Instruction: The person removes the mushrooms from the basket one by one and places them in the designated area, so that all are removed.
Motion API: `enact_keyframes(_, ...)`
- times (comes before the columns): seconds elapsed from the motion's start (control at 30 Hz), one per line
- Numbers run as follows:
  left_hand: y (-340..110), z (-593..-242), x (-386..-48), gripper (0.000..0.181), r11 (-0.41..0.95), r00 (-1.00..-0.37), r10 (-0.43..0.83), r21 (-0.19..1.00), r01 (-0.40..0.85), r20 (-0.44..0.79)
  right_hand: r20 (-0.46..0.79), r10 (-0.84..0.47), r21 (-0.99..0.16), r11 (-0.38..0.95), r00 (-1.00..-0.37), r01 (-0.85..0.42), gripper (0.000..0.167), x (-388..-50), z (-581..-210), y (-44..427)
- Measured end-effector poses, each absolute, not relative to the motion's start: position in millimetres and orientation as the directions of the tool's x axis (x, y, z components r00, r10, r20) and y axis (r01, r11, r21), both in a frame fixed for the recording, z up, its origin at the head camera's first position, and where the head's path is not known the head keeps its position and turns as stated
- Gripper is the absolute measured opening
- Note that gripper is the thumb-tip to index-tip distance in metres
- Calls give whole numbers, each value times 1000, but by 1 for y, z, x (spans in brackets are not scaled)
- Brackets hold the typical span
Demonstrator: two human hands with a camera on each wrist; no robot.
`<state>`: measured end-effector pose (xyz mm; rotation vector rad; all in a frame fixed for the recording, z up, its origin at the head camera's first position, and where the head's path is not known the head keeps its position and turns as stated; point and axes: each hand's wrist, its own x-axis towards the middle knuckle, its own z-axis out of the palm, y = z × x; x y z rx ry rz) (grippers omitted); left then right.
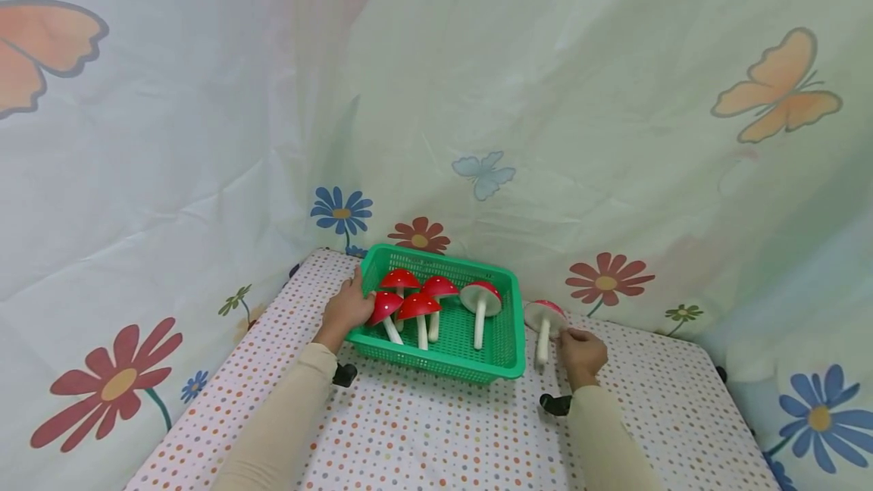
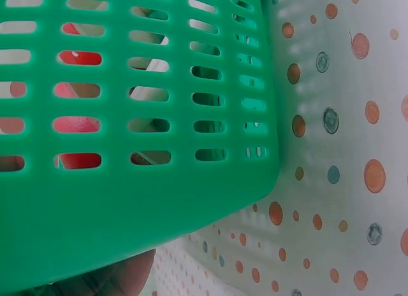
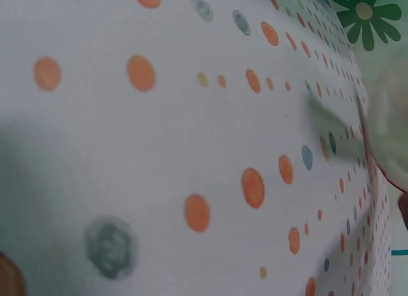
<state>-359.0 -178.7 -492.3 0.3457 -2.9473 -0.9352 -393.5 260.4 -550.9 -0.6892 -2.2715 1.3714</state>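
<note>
My left hand (image 1: 346, 309) grips the left rim of a green plastic basket (image 1: 436, 361). In the left wrist view a fingertip (image 2: 135, 273) shows beneath the basket's slotted wall (image 2: 115, 207). Several toy mushrooms with red caps and white stems lie in the basket, most on its left side, while one toy mushroom (image 1: 480, 317) lies apart on the right. Just outside the basket's right end, my right hand (image 1: 583, 354) pinches another toy mushroom (image 1: 543, 339) at its cap's edge, stem pointing down. Part of its pale cap (image 3: 392, 124) appears blurred in the right wrist view.
Under everything is a table with a dotted cloth (image 1: 423, 445). A hanging sheet (image 1: 586, 173) printed with flowers and butterflies rises behind the basket and along both sides.
</note>
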Motion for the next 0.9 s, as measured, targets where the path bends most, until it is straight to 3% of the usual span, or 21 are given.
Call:
enact_keyframes(0.23,-179,-494,-359,73,792,-976,-214,578,-196,-38,228,650,-904,419,-725,91,26,-394,-549,259)
enact_keyframes(0.5,-179,-489,-358,74,796,-977,-209,574,-194,-41,191,618,-878,455,-763,149,21,-391,-554,260)
enact_keyframes(0.8,-180,-491,-357,74,785,-974,-220,585,-204,-45,226,610,-871,475,-760,122,26,-389,-545,267)
enact_keyframes(0.9,-180,-492,-356,74,788,-977,-210,585,-195,-42,271,597,-877,477,-755,62,25,-386,-534,265)
